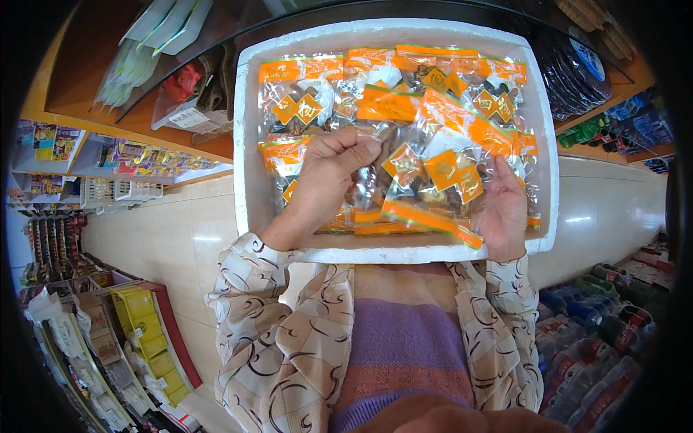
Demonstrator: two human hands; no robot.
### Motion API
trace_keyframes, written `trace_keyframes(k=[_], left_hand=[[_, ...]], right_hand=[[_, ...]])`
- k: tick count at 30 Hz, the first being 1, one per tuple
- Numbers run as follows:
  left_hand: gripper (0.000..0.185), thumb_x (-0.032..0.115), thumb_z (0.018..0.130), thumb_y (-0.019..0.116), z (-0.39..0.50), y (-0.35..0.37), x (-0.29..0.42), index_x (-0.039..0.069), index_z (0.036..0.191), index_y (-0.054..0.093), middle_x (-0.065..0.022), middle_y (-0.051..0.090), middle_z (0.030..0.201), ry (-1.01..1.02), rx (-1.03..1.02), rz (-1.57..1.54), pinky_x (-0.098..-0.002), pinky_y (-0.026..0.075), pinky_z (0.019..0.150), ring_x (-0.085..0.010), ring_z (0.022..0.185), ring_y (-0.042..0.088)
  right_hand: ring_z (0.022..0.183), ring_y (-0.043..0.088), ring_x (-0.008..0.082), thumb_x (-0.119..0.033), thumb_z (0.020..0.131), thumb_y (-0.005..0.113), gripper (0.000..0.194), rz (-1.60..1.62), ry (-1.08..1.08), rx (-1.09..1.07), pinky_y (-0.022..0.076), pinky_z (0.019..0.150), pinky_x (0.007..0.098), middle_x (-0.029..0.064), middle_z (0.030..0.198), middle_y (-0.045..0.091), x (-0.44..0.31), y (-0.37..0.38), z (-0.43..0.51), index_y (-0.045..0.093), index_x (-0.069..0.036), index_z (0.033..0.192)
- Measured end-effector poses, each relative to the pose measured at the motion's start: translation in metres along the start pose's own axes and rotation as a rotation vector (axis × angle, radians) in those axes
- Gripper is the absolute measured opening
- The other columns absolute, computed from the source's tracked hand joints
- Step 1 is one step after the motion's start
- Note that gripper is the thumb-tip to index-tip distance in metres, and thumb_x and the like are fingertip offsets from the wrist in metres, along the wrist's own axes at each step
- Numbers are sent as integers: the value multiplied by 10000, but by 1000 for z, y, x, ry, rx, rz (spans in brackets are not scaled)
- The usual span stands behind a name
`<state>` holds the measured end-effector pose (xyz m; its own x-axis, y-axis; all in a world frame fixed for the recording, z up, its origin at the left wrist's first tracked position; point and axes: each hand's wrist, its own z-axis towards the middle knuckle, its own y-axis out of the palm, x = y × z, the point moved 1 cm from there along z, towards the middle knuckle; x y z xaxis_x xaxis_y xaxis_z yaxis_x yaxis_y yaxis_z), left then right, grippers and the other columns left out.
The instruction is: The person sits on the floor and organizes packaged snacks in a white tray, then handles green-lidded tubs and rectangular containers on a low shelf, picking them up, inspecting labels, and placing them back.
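Observation:
A white foam box (pixel 400 255) lies before me, filled with clear plastic packets that have orange printed bands and contain dried pieces. My left hand (pixel 344 162) pinches a packet (pixel 389 104) between thumb and fingers, near the middle of the box. Against the right edge of another packet (pixel 453 178), my right hand (pixel 504 208) curls its fingers, thumb side up. That packet tilts over the others and overlaps the one in my left hand. Flat in the box behind them rest more packets, such as one at the back left (pixel 300 94) and one at the back right (pixel 494 89).
Wooden shelving (pixel 135 127) with a glass shelf stands behind the box. Dark plastic-wrapped goods (pixel 568 70) sit at the back right. Wrapped drink bottles (pixel 590 346) are stacked at lower right. Yellow cartons (pixel 143 330) fill a display at lower left. Tiled floor (pixel 162 233) runs between.

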<state>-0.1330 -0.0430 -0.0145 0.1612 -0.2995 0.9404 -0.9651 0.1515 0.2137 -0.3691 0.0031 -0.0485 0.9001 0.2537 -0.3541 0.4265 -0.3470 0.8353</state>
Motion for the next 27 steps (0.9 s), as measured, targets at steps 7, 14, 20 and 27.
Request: trace_keyframes(k=[7, 14, 20, 27], left_hand=[[102, 83, 848, 570, 2, -16, 17, 0, 828, 626, -20, 578, 660, 170, 170, -120, -198, 334, 401, -62, 461, 454], [83, 79, 849, 573, 5, -17, 15, 7, 859, 613, -23, 575, 668, 152, 181, -192, -202, 350, 422, -76, 471, 459], [75, 82, 853, 569, 2, -2, -4, 30, 881, 616, -11, 582, 698, 33, 14, -99, -204, 371, 438, -63, 503, 482], [93, 78, 877, 537, 0, 16, -24, 34, 940, 590, -27, 569, 789, -199, -203, -130, -219, 451, 432, -95, 552, 540]], right_hand=[[1089, 525, 228, -258, 948, 383, 314, 190, -87, -448, 429, 897, 457, 73, 1148, 572, -15, -19, 1, 527, -79, 1161], [1117, 515, 230, -191, 955, 367, 336, 151, -266, -563, 376, 985, 403, 121, 1195, 551, -23, -25, 3, 484, 5, 1202], [1137, 499, 236, -195, 960, 346, 348, 190, -274, -594, 369, 993, 403, 117, 1207, 543, -21, -22, 4, 470, 5, 1217], [1163, 460, 260, -279, 957, 331, 348, 279, -280, -513, 341, 970, 498, 71, 1219, 533, -36, -43, -4, 510, -87, 1186]])
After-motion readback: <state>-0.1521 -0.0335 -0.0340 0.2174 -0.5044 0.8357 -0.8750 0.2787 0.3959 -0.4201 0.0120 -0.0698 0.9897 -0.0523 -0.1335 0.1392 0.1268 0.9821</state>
